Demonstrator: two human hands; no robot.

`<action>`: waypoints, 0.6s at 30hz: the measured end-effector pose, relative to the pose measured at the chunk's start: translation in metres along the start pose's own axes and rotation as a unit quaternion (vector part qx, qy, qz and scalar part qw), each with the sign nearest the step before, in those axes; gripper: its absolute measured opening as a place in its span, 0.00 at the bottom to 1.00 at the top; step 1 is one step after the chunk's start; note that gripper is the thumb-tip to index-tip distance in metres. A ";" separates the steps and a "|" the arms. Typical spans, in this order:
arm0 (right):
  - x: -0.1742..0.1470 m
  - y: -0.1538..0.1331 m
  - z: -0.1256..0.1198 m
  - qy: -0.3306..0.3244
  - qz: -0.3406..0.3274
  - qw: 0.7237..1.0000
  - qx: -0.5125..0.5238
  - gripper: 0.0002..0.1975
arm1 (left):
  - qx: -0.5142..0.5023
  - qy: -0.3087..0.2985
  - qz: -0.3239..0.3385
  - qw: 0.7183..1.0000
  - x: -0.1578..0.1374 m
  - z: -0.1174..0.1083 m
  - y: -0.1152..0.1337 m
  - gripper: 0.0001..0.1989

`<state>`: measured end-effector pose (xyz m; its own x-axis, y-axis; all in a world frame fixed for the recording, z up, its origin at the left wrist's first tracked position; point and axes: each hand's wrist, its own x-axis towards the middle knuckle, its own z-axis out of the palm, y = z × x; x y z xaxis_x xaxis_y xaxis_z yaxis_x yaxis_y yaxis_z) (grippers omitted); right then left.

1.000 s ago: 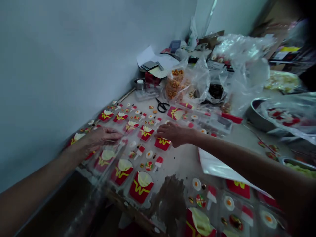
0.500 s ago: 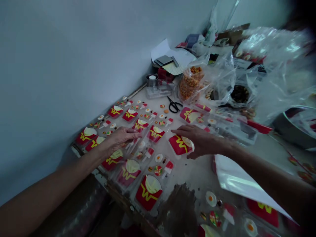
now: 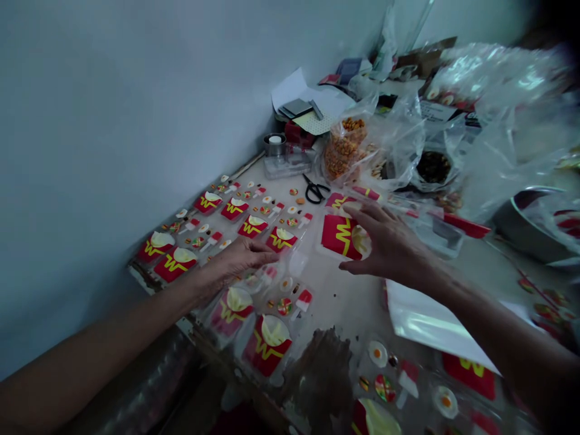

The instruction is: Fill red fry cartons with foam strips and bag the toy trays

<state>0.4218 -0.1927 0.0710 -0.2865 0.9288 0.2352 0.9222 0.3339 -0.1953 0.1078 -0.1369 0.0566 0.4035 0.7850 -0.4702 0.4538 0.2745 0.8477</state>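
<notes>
My right hand (image 3: 389, 241) has its thumb and fingers around a flat red fries-box piece (image 3: 338, 234) with a yellow W and cream top, in clear plastic. The piece is tilted sideways above the table. My left hand (image 3: 240, 260) reaches over the rows of similar pieces, fingers pressed together at some clear plastic; what they pinch is hard to make out. Beside it lies another fries-box piece (image 3: 281, 239), and nearer me a further fries-box piece (image 3: 268, 344). Small egg, burger, pizza and popsicle shapes (image 3: 302, 302) lie between them in clear plastic.
Black scissors (image 3: 316, 192) lie behind the rows. Further back are a clear bag of orange bits (image 3: 344, 154), a roll of tape (image 3: 275, 144) and papers (image 3: 290, 90). A grey bowl (image 3: 525, 226) and a white sheet (image 3: 421, 320) are at right; the wall is left.
My right hand has lifted and turned the fries-box piece, moving it away from me. My left hand has shifted slightly right over the rows. The view has moved a little.
</notes>
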 end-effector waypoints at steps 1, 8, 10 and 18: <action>-0.003 0.003 0.001 -0.005 0.004 1.000 0.010 0.51 | -0.015 0.000 -0.005 1.000 0.000 0.002 0.001 0.16; -0.015 -0.014 -0.008 0.012 0.009 0.999 -0.047 0.52 | -0.012 0.044 0.027 0.999 0.009 0.023 -0.005 0.16; -0.019 -0.023 -0.009 0.028 0.006 0.996 -0.080 0.50 | 0.003 0.068 0.050 0.996 0.010 0.029 -0.003 0.17; -0.038 -0.035 0.014 0.033 0.042 0.989 -0.141 0.47 | 0.017 0.005 0.068 0.998 0.017 0.041 -0.002 0.23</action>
<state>0.3970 -0.2369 0.0555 -0.1971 0.9356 0.2928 0.9804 0.1898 0.0535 0.1462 -0.1465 0.0368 0.4549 0.8194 -0.3488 0.4220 0.1465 0.8947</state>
